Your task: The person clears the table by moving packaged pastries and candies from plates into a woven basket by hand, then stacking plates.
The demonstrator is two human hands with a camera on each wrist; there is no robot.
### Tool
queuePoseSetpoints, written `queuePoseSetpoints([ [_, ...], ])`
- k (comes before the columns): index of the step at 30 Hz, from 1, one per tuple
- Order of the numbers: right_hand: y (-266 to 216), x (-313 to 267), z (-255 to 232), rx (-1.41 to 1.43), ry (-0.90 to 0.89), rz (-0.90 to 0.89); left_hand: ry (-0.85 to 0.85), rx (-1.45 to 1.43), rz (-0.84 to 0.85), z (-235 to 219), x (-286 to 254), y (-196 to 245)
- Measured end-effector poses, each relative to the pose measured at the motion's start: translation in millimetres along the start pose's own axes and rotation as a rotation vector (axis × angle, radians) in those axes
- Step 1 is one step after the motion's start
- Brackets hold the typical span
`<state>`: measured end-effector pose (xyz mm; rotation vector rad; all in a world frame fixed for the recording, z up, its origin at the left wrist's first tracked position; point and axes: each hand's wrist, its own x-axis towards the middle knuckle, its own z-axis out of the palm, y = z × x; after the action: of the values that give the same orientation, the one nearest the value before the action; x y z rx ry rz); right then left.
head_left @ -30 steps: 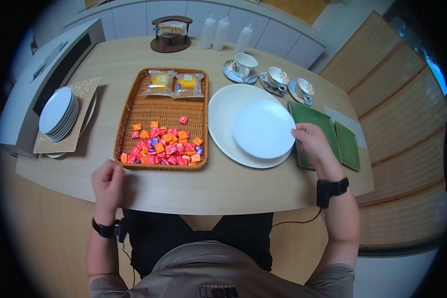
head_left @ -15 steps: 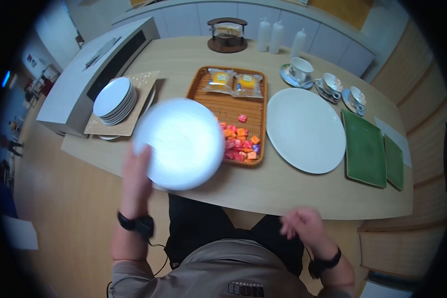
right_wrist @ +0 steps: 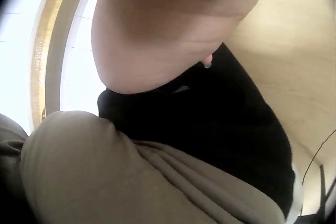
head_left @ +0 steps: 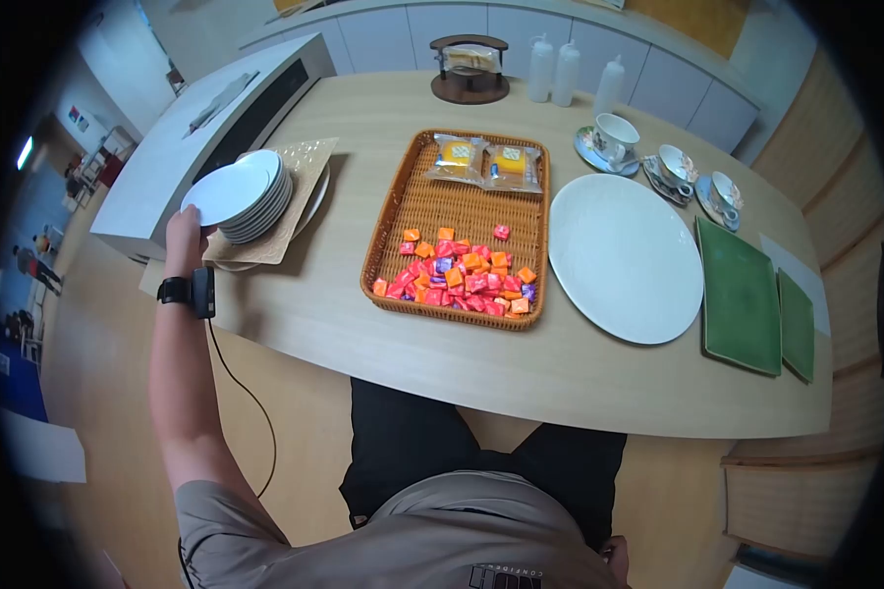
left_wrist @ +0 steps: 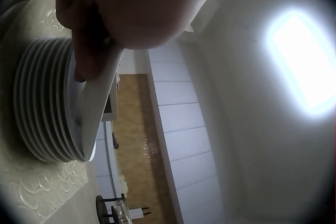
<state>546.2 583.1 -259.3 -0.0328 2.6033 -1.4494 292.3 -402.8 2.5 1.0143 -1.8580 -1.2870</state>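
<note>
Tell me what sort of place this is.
Probably a cafe or break-room serving counter. The wooden table carries a stack of white plates, teacups on saucers and a wicker tray of wrapped sweets, with squeeze bottles at the back. The left hand holds the top plate's edge.

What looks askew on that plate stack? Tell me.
The top plate sits tilted, not flush on the stack: the left hand grips its near rim, lifting that edge. Nothing spilled or damaged shows.
</note>
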Motion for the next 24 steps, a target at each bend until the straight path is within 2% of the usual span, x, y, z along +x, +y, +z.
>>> queuePoseSetpoints([
  [3, -12, -22, -2, -0.150, -0.002, -0.010, -0.103, 0.102, -0.008, -9, 29, -17],
  [4, -15, -29, -7, -0.152, -0.001, -0.012, -0.102, 0.099, -0.009, -6, 24, -15],
  [6, -10, -48, -14, -0.287, -0.424, 0.327, 0.009, 0.203, 0.002, 4, 5, -6],
  [7, -4, -47, -10, -0.288, -0.428, 0.325, 0.013, 0.205, 0.000, 5, 1, -6],
  [9, 25, -46, 11, -0.333, -0.078, 0.338, -0.042, 0.344, -0.009, 6, -3, -5],
  [10, 47, -46, 18, -0.327, -0.079, 0.338, -0.040, 0.347, -0.004, 8, -6, -4],
  [12, 86, -46, 24, -0.350, 0.036, 0.648, -0.024, 0.340, 0.070, 11, -12, -9],
  [13, 71, -40, 24, -0.349, 0.036, 0.643, 0.095, 0.403, 0.253, 12, -5, -24],
  [14, 52, -31, 23, -0.310, 0.087, 0.700, 0.100, 0.400, 0.254, 17, -15, -21],
  [15, 32, -23, 24, -0.272, 0.140, 0.757, 0.271, 0.432, 0.364, 30, -38, -12],
  [16, 33, -24, 24, -0.275, 0.142, 0.758, 0.439, 0.464, 0.469, 43, -63, -4],
  [17, 29, -26, 25, -0.205, 0.191, 0.761, 0.337, 0.463, 0.420, 49, -86, 7],
  [18, 31, -28, 25, -0.135, 0.242, 0.760, 0.333, 0.460, 0.414, 57, -105, 8],
  [19, 40, -31, 27, -0.142, 0.246, 0.761, 0.238, 0.345, 0.466, 64, -123, 7],
  [20, 57, -38, 31, -0.176, 0.266, 0.793, 0.143, 0.227, 0.516, 72, -142, 6],
  [22, 92, -55, 36, -0.214, 0.293, 0.829, 0.046, 0.131, 0.512, 92, -187, 6],
  [24, 125, -78, 39, -0.166, 0.296, 0.794, -0.123, 0.066, 0.474, 107, -230, 2],
])
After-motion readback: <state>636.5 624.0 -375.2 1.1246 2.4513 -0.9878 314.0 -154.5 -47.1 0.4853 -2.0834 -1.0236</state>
